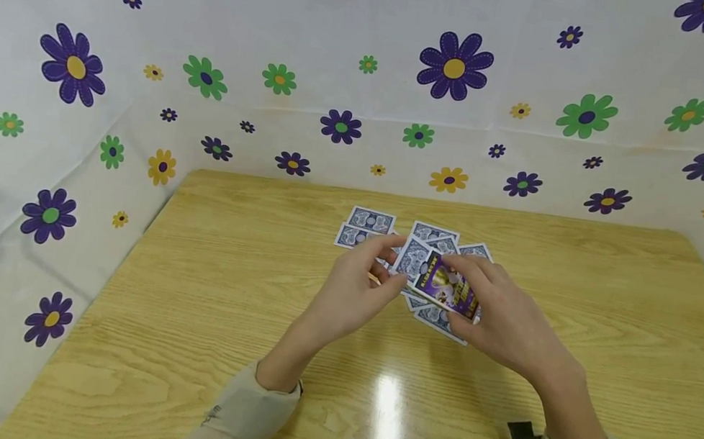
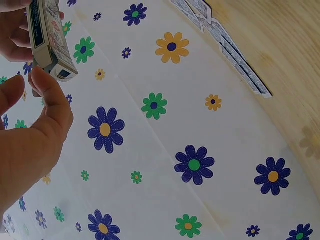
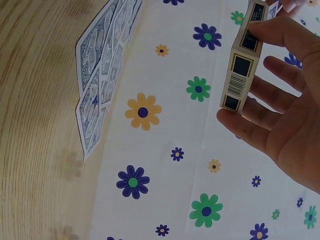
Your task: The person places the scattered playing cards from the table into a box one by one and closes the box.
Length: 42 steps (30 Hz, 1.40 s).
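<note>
In the head view my right hand (image 1: 504,316) grips a purple and gold playing-card box (image 1: 446,287), tilted above the table. The right wrist view shows the thumb along the box's edge (image 3: 245,47) and the fingers beneath. A blue-backed playing card (image 1: 413,257) juts from the box's left end. My left hand (image 1: 353,288) holds this card near its outer edge with curved fingers and thumb. In the left wrist view the left hand (image 2: 37,130) has its index fingertip close against the box's end (image 2: 62,72); the card is mostly hidden there.
Blue-backed cards lie loosely spread on the wooden table (image 1: 220,291), below and behind the hands, including a card at the far left (image 1: 371,219) and one at the near side (image 1: 438,321). A flowered cloth (image 1: 320,42) stands behind the table and along its left side.
</note>
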Tool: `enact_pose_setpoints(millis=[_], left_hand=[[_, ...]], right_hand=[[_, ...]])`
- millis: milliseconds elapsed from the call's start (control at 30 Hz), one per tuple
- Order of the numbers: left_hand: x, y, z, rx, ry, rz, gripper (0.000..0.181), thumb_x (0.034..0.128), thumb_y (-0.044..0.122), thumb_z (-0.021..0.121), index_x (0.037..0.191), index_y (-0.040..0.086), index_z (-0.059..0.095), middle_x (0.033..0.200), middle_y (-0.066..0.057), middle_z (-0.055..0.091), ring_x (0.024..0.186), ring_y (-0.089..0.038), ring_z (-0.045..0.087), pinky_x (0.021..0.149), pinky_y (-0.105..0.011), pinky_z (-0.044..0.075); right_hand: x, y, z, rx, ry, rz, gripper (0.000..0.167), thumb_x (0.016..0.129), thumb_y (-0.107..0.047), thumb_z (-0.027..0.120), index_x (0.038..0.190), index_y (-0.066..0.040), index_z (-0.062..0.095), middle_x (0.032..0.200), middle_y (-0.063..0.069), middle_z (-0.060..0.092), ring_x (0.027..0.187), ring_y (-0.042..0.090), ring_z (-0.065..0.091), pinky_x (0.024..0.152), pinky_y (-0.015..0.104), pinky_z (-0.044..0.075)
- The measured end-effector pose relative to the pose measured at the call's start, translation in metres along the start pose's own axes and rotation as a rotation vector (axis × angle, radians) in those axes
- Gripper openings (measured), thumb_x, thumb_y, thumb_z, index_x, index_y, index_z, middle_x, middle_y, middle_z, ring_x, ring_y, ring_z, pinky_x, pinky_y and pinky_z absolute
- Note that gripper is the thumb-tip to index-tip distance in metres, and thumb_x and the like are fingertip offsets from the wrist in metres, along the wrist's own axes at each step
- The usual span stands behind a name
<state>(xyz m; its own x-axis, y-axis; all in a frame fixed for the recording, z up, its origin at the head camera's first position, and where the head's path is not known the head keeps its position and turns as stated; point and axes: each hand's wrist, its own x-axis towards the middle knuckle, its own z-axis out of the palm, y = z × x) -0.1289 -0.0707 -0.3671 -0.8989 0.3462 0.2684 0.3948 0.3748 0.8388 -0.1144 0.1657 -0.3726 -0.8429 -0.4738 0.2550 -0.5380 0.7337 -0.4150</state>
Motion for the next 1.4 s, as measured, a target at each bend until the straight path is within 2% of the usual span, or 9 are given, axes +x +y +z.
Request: enact_pose_setpoints(millis=[133, 367, 633, 1033, 1400], left_hand=[[0.000, 0.001, 0.001, 0.001, -0.015, 0.004, 0.049, 0.0912, 0.006, 0.067, 0.137, 0.001, 0.053, 0.109, -0.012, 0.062, 0.081, -0.016, 0.060, 0.064, -0.026, 0.055], [0.000, 0.000, 0.003, 0.056, -0.028, 0.031, 0.045, 0.0918, 0.006, 0.067, 0.135, -0.001, 0.055, 0.109, -0.012, 0.063, 0.080, -0.014, 0.059, 0.063, -0.024, 0.053], [0.000, -0.001, 0.007, 0.130, -0.034, 0.064, 0.037, 0.0924, 0.006, 0.065, 0.129, 0.000, 0.061, 0.108, -0.010, 0.064, 0.081, -0.014, 0.059, 0.067, -0.023, 0.052], [-0.002, 0.000, 0.012, 0.142, -0.093, 0.039, 0.036, 0.0944, 0.008, 0.063, 0.130, 0.003, 0.061, 0.114, -0.008, 0.064, 0.085, -0.012, 0.059, 0.068, -0.023, 0.052], [-0.003, 0.001, 0.015, 0.138, -0.095, 0.069, 0.042, 0.0942, 0.006, 0.062, 0.136, 0.003, 0.056, 0.117, -0.010, 0.064, 0.085, -0.012, 0.060, 0.067, -0.022, 0.052]], right_hand=[[0.000, 0.000, 0.000, 0.001, -0.005, 0.004, 0.070, 0.082, -0.011, 0.077, 0.144, -0.010, 0.046, 0.139, 0.017, 0.052, 0.117, 0.033, 0.055, 0.089, 0.049, 0.054], [0.001, 0.001, 0.001, -0.006, -0.009, 0.004, 0.070, 0.082, -0.011, 0.078, 0.144, -0.009, 0.046, 0.139, 0.017, 0.052, 0.120, 0.034, 0.054, 0.091, 0.051, 0.053], [0.001, 0.003, 0.003, -0.018, 0.003, -0.003, 0.070, 0.081, -0.012, 0.079, 0.143, -0.008, 0.047, 0.139, 0.017, 0.052, 0.120, 0.035, 0.054, 0.090, 0.050, 0.054], [0.001, 0.004, 0.003, -0.026, 0.011, -0.014, 0.070, 0.080, -0.012, 0.080, 0.142, -0.008, 0.048, 0.138, 0.017, 0.052, 0.118, 0.034, 0.055, 0.089, 0.049, 0.054], [0.001, 0.004, 0.003, -0.027, 0.010, -0.020, 0.070, 0.080, -0.012, 0.080, 0.142, -0.007, 0.048, 0.138, 0.018, 0.053, 0.118, 0.034, 0.055, 0.090, 0.050, 0.054]])
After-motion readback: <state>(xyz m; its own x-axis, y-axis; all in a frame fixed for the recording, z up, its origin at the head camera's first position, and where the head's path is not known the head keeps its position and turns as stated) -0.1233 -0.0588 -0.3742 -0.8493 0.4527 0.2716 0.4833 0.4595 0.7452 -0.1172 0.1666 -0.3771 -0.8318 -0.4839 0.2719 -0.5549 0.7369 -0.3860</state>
